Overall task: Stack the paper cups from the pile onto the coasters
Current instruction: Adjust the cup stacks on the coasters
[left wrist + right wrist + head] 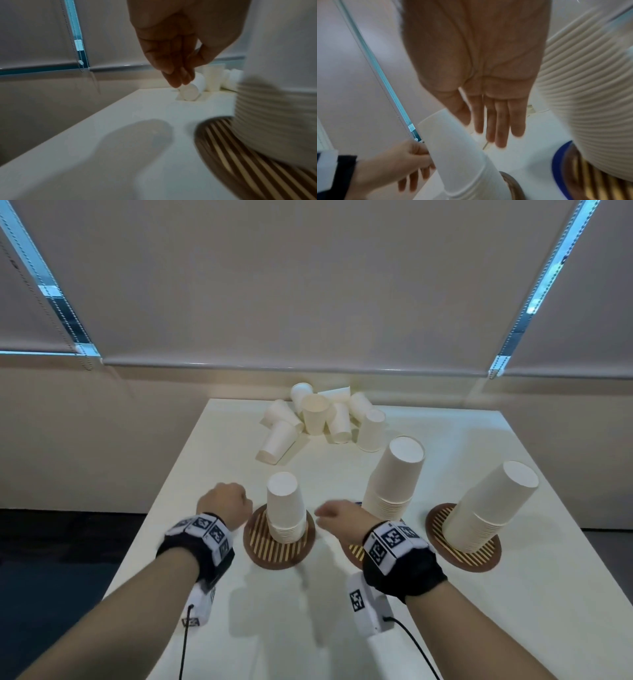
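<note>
Paper cups (317, 419) lie in a loose pile at the bench's (239, 611) far end, some tipped, one upright. They look light and thin-walled, easily crushed, so hold one gently round its side. Three inverted stacks (286, 510) stand on striped coasters (277, 549) nearer in. Left hand (224, 505) hangs beside the left stack with its grip loosely curled and holding nothing; right hand (342, 517), fingers (500, 121) straight and spread, is also bare, between the left and middle stacks. Reaching the pile means passing between these tall stacks, which could topple.
</note>
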